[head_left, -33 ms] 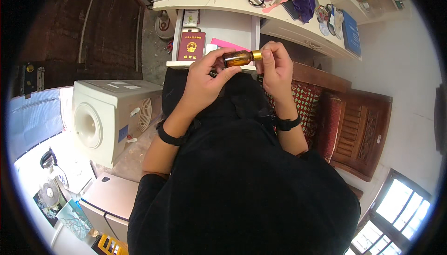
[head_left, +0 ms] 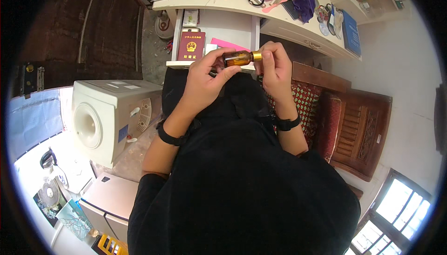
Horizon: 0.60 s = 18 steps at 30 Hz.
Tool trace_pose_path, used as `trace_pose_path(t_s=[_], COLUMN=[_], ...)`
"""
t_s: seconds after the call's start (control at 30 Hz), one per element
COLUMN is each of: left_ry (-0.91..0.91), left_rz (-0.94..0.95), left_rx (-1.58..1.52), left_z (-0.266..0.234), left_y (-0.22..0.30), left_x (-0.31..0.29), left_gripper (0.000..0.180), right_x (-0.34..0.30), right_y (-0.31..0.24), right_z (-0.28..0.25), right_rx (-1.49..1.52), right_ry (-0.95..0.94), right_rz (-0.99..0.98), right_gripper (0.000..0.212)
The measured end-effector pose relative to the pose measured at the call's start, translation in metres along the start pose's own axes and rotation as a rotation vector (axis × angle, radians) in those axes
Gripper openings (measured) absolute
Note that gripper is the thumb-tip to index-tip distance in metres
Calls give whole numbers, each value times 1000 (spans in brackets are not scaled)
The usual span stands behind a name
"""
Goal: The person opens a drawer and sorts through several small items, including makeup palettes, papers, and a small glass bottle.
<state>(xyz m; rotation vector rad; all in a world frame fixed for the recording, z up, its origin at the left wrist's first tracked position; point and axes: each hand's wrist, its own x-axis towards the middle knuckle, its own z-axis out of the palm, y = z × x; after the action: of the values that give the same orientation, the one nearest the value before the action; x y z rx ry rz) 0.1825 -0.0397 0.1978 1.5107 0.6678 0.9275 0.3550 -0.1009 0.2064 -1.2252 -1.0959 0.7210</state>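
Bottle [head_left: 238, 59] in left fingers [head_left: 229, 72], cap [head_left: 256, 56] in right fingers [head_left: 267, 59].

Daylight burns white through the barred window [head_left: 393, 204] at lower right; the wooden door [head_left: 107, 22], upper left, lies dim. My amber bottle [head_left: 237, 59] looks fairly sharp; straight edges bow toward the black rim.

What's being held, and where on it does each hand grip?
A small amber bottle, lying roughly sideways: the left hand holds its body, the right hand its gold cap.
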Motion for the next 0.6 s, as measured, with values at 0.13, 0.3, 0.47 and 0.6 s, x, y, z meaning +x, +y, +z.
trace_pose_path(t_s=[0.13,0.3,0.47,0.6], left_ry=[-45,-4,-97,-97], left_rz=[-33,14,-14,1], left_rx=[-18,-58,33,42], left_z=[-1,2,-4,-3], left_y=[-2,-1,2,3], left_x=[0,0,1,0], left_gripper=[35,36,33,34], right_x=[-2,-2,-1,-3], right_y=[2,1,-3,-5], right_z=[-8,-12,-11,-9], right_rx=[-178,-345,-354,-261], right_ry=[-92,-63,-40,-24], right_rz=[5,-37,-28,49], right_gripper=[26,33,37,40])
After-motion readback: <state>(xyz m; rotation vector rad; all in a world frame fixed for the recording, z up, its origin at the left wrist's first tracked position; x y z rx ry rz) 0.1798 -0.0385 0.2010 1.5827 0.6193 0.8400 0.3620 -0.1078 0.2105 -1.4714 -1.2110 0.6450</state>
